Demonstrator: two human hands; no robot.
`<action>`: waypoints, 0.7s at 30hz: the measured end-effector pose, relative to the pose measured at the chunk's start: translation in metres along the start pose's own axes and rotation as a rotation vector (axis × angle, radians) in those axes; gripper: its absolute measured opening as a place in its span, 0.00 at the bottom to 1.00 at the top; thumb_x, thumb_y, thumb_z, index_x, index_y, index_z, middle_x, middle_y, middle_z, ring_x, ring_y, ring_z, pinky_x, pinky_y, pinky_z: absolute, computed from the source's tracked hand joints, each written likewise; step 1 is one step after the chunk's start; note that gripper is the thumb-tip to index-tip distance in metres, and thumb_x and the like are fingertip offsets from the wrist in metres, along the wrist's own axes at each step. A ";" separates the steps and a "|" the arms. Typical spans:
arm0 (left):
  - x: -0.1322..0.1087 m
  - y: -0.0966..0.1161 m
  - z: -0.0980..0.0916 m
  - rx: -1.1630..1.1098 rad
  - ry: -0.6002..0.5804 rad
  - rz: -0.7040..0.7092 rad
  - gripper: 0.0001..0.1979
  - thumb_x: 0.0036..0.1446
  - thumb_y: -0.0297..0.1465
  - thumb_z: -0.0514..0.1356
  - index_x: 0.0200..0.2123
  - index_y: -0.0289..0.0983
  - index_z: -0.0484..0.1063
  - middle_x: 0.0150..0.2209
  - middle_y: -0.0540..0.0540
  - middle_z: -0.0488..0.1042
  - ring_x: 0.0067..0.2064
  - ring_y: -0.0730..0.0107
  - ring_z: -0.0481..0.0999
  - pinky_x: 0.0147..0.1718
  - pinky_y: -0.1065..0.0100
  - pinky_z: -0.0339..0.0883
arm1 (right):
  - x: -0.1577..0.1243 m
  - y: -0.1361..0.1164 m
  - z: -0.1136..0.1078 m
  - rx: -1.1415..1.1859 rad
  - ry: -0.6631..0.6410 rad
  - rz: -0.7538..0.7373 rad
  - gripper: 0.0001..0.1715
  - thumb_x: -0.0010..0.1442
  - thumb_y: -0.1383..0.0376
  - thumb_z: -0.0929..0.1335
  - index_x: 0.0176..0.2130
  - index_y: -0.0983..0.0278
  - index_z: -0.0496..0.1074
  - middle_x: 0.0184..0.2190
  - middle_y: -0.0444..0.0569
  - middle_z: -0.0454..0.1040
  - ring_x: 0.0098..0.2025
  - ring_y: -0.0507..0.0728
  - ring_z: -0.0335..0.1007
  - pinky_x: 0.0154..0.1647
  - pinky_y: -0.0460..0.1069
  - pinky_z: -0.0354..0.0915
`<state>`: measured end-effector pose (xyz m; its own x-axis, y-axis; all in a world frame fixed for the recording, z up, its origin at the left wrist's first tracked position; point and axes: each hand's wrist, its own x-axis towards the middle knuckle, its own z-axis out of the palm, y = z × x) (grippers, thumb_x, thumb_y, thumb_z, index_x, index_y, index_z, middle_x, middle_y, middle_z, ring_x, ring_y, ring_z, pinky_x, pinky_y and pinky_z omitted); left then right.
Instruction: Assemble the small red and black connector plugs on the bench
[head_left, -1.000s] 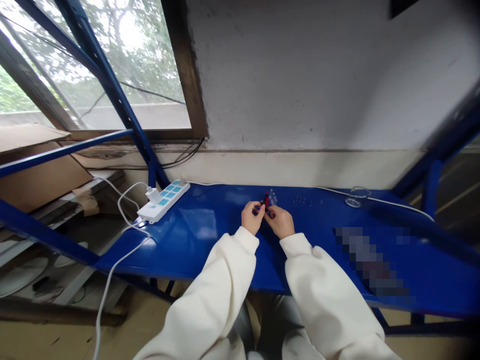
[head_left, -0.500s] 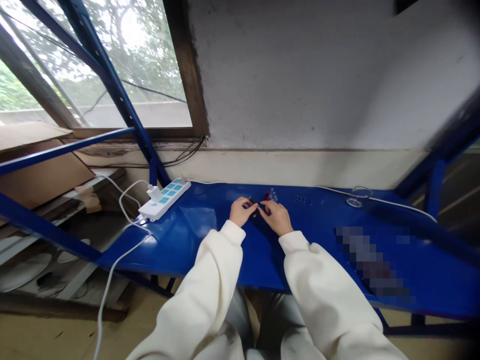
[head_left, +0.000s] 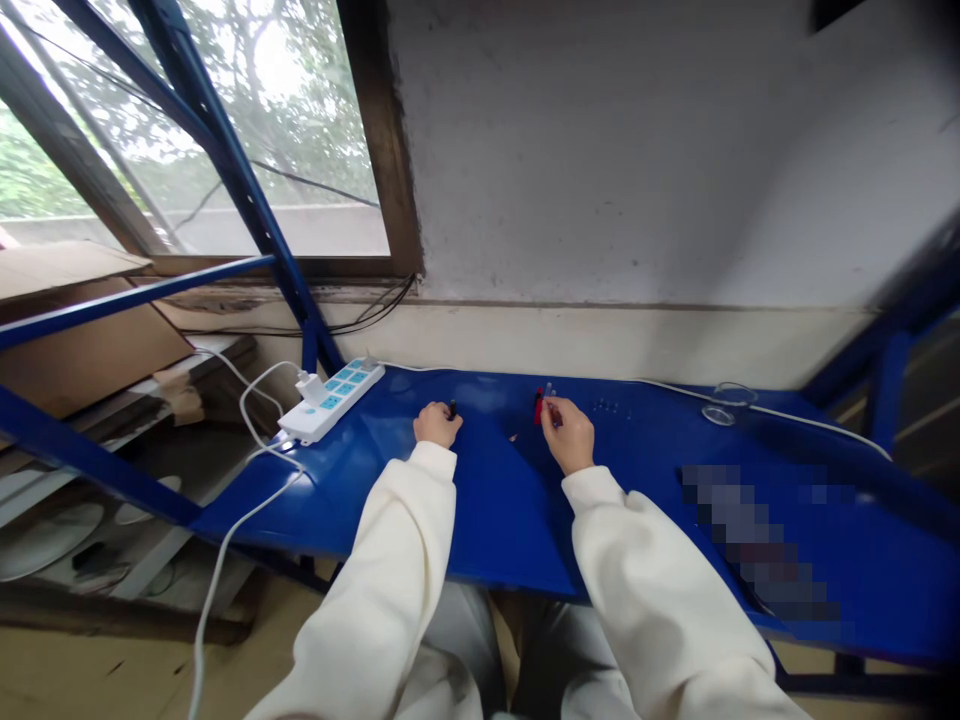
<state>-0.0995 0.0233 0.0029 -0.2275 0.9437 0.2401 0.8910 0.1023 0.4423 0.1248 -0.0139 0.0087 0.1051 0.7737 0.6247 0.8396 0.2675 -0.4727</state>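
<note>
On the left, my left hand [head_left: 435, 426] rests low over the blue tabletop, its fingers closed around a small black object [head_left: 452, 408] whose kind I cannot make out. My right hand [head_left: 570, 436] is further right, thumb and fingers pinched together beside a small red object [head_left: 538, 403]. Whatever lies in that pinch is hidden by the fingers. Small clear tube-like pieces [head_left: 549, 389] stand just behind the red object. Between my hands a tiny pale bit [head_left: 513, 437] lies on the table.
A white power strip [head_left: 334, 402] with a plug sits on the blue table [head_left: 495, 520] at left. Several tiny clear pieces [head_left: 611, 408] lie right of my right hand. A clear round dish [head_left: 718, 414] is further right, near a white cable [head_left: 817, 421]. A blurred-out patch [head_left: 757, 540] covers something at right.
My hands were together at the middle and have parted. The left moved left with the black object; the right moved slightly right, to the red object. The pale bit now shows between them.
</note>
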 end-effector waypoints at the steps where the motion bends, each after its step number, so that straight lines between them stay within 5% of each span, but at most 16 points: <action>1: 0.000 0.000 0.000 0.008 -0.007 -0.002 0.07 0.44 0.35 0.57 0.26 0.38 0.70 0.33 0.46 0.72 0.35 0.66 0.70 0.30 0.70 0.58 | 0.000 0.000 0.000 -0.013 0.007 0.026 0.18 0.59 0.61 0.55 0.39 0.66 0.68 0.32 0.52 0.71 0.33 0.52 0.65 0.37 0.46 0.57; 7: 0.000 -0.003 0.003 0.059 -0.021 0.003 0.07 0.44 0.34 0.57 0.26 0.38 0.72 0.34 0.45 0.72 0.37 0.65 0.70 0.31 0.69 0.59 | 0.001 0.008 -0.006 -0.160 0.025 0.198 0.15 0.57 0.61 0.56 0.37 0.66 0.66 0.32 0.51 0.70 0.31 0.53 0.65 0.32 0.46 0.54; 14: -0.001 0.000 0.003 0.062 -0.010 -0.005 0.08 0.45 0.34 0.56 0.27 0.37 0.72 0.35 0.44 0.72 0.38 0.62 0.70 0.32 0.67 0.59 | -0.002 0.012 -0.007 -0.357 -0.262 0.320 0.08 0.53 0.65 0.62 0.32 0.67 0.67 0.33 0.54 0.70 0.38 0.58 0.65 0.32 0.48 0.54; 21: -0.008 0.004 -0.006 0.043 0.069 -0.042 0.11 0.44 0.37 0.58 0.31 0.37 0.69 0.37 0.44 0.70 0.40 0.62 0.68 0.35 0.66 0.59 | -0.004 0.016 -0.001 -0.386 -0.327 0.325 0.14 0.53 0.60 0.62 0.36 0.67 0.68 0.37 0.57 0.68 0.43 0.61 0.62 0.36 0.52 0.56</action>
<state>-0.0963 0.0140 0.0079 -0.2905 0.9146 0.2814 0.8957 0.1565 0.4162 0.1381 -0.0135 -0.0003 0.2705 0.9339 0.2335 0.9314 -0.1925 -0.3091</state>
